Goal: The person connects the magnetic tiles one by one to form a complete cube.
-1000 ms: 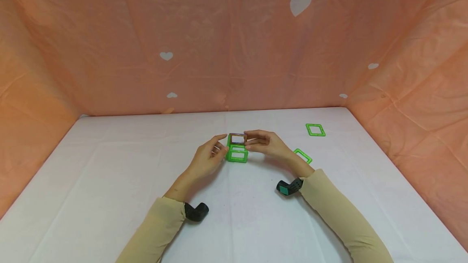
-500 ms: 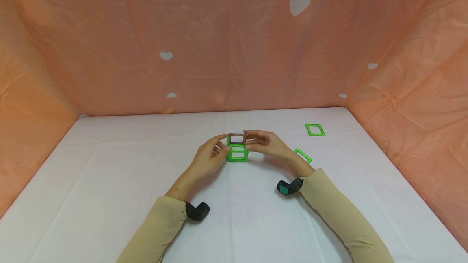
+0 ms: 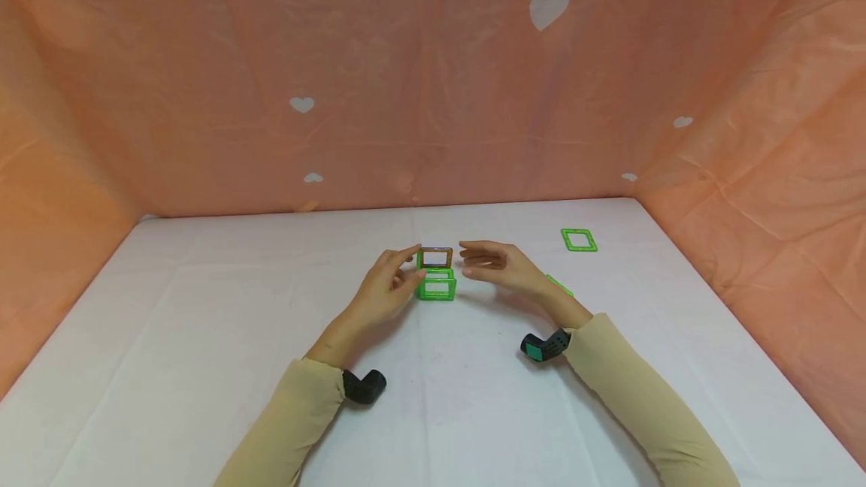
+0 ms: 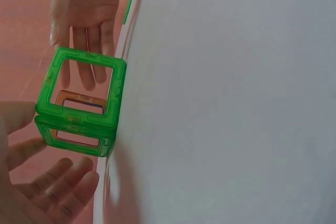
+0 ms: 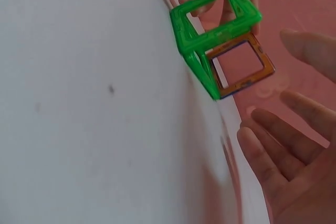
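Note:
A small box of green magnetic tiles [image 3: 436,289] stands on the white table with an orange tile [image 3: 436,258] upright at its far side. In the left wrist view, a green tile [image 4: 89,116] faces the camera and the orange one shows through it. My left hand [image 3: 384,288] holds the left side of the box, thumb at the near corner and index finger at the far one. Its other fingers lie loosely bent beside it. My right hand [image 3: 499,265] is just off the box's right side, fingers extended and apart from it, as the right wrist view shows with the orange tile [image 5: 242,66].
A loose green square tile [image 3: 579,240] lies toward the back right. Another green tile [image 3: 560,285] is partly hidden behind my right wrist. Orange cloth walls [image 3: 379,81] with pale hearts enclose the back and sides of the white table [image 3: 433,412].
My right hand has moved slightly right, away from the orange tile's edge, leaving a gap. My left hand stays at the box. The view has shifted slightly.

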{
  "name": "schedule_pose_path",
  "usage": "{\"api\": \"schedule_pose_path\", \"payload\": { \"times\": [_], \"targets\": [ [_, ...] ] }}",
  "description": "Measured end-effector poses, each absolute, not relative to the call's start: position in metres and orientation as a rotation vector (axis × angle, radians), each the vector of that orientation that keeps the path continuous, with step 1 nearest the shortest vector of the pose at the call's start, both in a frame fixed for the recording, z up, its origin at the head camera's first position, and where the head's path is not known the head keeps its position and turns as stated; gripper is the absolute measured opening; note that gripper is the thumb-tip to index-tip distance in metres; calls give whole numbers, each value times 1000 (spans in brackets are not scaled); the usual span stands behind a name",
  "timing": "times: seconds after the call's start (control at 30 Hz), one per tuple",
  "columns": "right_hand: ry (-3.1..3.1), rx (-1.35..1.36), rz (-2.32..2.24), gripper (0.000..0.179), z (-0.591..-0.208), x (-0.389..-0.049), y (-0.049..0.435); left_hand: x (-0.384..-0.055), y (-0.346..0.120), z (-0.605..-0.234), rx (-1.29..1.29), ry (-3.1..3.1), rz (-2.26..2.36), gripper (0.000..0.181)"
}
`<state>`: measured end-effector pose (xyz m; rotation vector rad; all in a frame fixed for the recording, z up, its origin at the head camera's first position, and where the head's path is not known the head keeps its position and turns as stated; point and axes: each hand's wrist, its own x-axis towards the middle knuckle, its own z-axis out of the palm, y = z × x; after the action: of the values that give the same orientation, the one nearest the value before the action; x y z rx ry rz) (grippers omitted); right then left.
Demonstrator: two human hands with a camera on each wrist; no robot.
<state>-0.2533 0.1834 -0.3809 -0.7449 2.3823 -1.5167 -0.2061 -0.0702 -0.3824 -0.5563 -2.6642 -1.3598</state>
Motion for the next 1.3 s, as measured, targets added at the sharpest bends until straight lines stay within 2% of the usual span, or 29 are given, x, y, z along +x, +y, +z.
{"api": "schedule_pose_path", "payload": {
  "times": [0.6,1.3],
  "targets": [
    [2506,-598,-1450,56,-382,-243,226,-206,-71,-384,-567,-2689,-1338,50],
    [2625,-552,-1380,52,-389,-232,257,-206,-69,-385,-577,-2682,-1364,50]
  ]
}}
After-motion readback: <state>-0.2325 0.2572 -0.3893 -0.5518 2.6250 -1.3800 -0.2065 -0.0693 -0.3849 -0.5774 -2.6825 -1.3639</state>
